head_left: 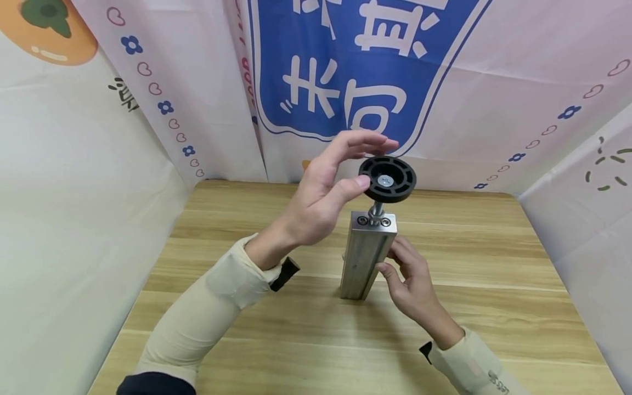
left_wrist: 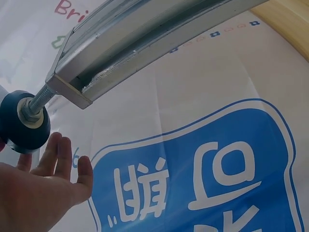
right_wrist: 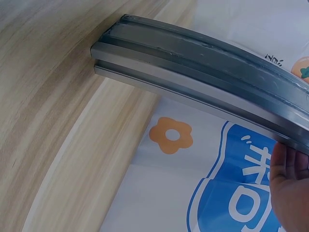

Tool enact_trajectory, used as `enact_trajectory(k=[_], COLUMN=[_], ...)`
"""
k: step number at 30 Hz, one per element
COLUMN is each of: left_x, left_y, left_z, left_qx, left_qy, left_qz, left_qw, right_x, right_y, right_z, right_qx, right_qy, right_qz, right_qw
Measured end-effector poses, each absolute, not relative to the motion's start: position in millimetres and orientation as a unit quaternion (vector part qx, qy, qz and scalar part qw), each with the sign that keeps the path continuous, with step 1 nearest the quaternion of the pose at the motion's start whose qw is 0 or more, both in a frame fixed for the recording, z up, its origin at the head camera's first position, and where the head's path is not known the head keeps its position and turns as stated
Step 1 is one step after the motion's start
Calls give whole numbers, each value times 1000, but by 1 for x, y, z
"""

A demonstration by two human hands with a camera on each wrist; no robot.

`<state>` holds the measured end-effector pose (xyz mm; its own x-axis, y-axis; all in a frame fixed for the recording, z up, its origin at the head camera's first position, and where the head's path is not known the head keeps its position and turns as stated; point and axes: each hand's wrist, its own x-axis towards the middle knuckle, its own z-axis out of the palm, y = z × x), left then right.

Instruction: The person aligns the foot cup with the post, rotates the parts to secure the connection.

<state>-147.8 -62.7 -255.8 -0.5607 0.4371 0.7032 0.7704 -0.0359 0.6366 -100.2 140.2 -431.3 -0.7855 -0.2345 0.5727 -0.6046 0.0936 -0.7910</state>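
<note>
An aluminium profile (head_left: 365, 258) stands upright on the table, with a levelling foot (head_left: 402, 192) on a threaded stud at its upper end. The foot is a round black disc with a screw head in its middle. My left hand (head_left: 316, 192) holds the foot, thumb on its near rim and fingers round the far side. In the left wrist view, the left hand (left_wrist: 48, 193) shows spread, bent fingers beside the foot (left_wrist: 26, 137). Lower down, my right hand (head_left: 412, 280) grips the profile's right side. The right wrist view shows the profile's grooved length (right_wrist: 193, 72) and fingers at its edge.
The wooden table (head_left: 276, 340) extends around the profile's lower end. A printed cloth (head_left: 197, 66) with a blue sign hangs behind it, and pale cloth walls stand at left and right. Dark straps (head_left: 285, 274) show at both sleeve cuffs.
</note>
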Motion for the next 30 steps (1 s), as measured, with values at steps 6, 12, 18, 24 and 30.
enact_trajectory(k=[6,12,18,24,30], left_x=[-147,-143,-143,-144,-147], left_y=[-62,-58,-56,-57,-59], left_z=[-255,-254,-256,-257,-256], left_qx=[-412,-382,-372,-386,-423], left_qy=[-692,-720,-730,-713,-686], left_qz=[-560,-539,-523,-540,-564], left_qw=[196,212,234,225,181], right_x=[-100,-101,-100,-99,-100], right_y=[140,140,140,140,139], right_z=[-432,-435,-434,-434,-433], right_qx=[292,302,304,299,293], right_qy=[-720,-712,-715,-717,-718], right_qz=[610,613,608,610,612], right_qw=[154,161,161,159,156])
